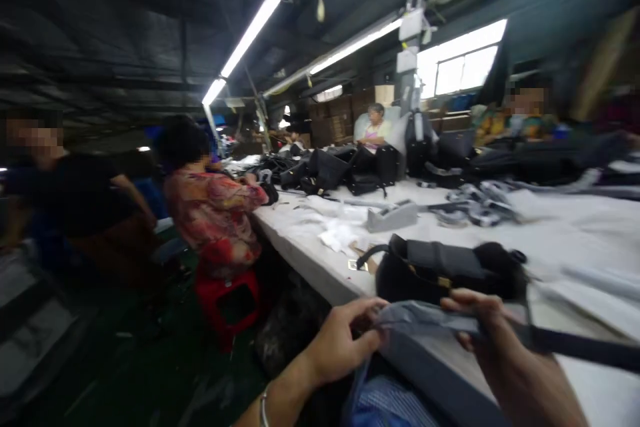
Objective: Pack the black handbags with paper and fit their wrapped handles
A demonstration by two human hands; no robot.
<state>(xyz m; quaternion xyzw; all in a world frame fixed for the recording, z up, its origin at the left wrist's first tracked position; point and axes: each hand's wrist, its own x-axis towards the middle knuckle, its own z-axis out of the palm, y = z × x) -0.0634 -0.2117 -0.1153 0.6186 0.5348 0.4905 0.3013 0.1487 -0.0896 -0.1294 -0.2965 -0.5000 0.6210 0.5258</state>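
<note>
My left hand (343, 337) is closed in a pinch on one end of a grey strap (420, 315) with a thin, shiny wrapping. Farther along the same strap, the fingers of my right hand (510, 347) are wrapped round it. A dark length of strap (590, 347) runs off to the right, past the right wrist. Just beyond my hands a black handbag (443, 257) with gold-coloured fittings lies on the white table (565, 227). Below the strap, partly hidden by my hands, hangs a dark grey band over blue patterned cloth (395, 403).
A grey tape dispenser (393, 217) and a heap of straps (473, 203) lie farther back. Black bags (325, 167) are piled along the table. A person in a patterned top (213, 213) sits on a red stool (227, 297); another person (90, 193) stands at left.
</note>
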